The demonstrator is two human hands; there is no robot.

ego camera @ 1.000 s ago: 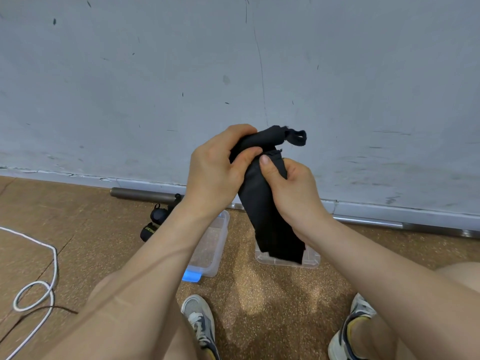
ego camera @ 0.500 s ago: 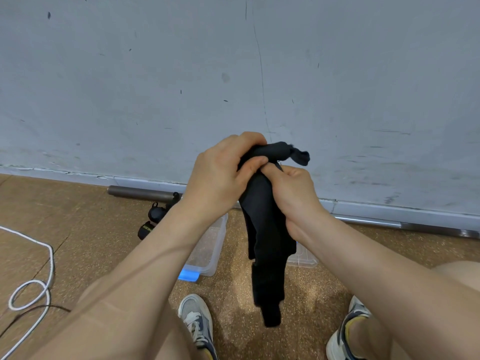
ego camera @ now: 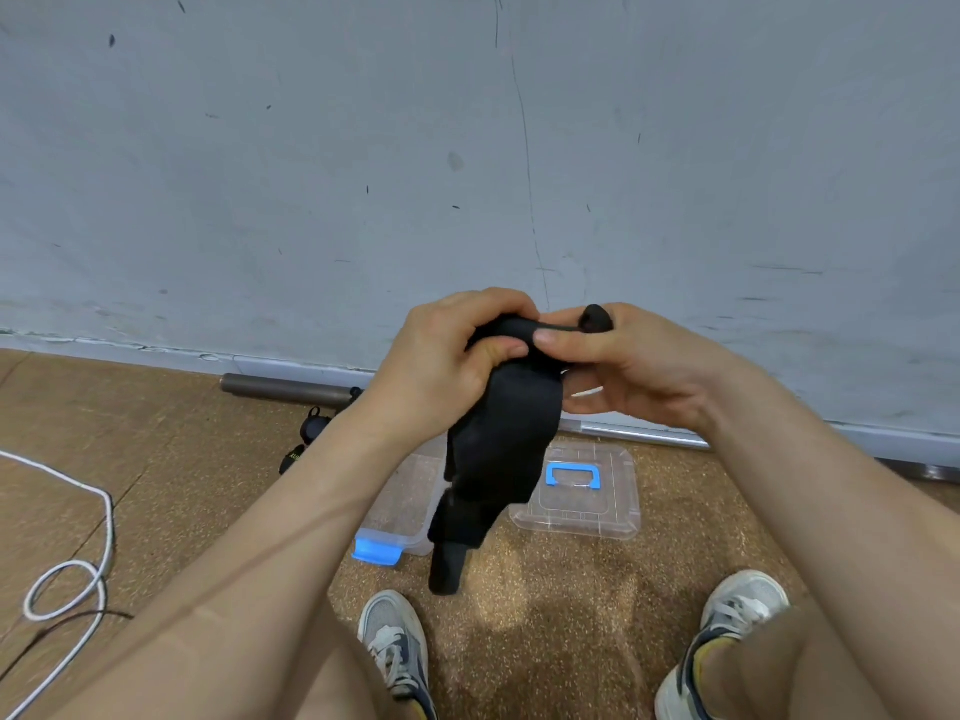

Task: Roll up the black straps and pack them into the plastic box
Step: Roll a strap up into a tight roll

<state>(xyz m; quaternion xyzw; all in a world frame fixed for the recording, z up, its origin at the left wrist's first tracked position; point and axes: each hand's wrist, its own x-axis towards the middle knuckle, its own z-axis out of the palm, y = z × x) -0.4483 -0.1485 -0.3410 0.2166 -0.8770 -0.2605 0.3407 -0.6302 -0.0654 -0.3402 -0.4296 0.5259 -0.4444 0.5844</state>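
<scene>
"Where's the box (ego camera: 410,493)?"
"On the floor (ego camera: 545,615), under the left forearm. Its lid (ego camera: 597,509) lies just to the right."
"And the strap (ego camera: 498,439)?"
"It hangs between the left hand (ego camera: 447,366) and right hand (ego camera: 639,366), above both."
"Behind?"
"A pipe (ego camera: 285,389) lies along the wall's foot, and a cord (ego camera: 110,527) lies far left."
</scene>
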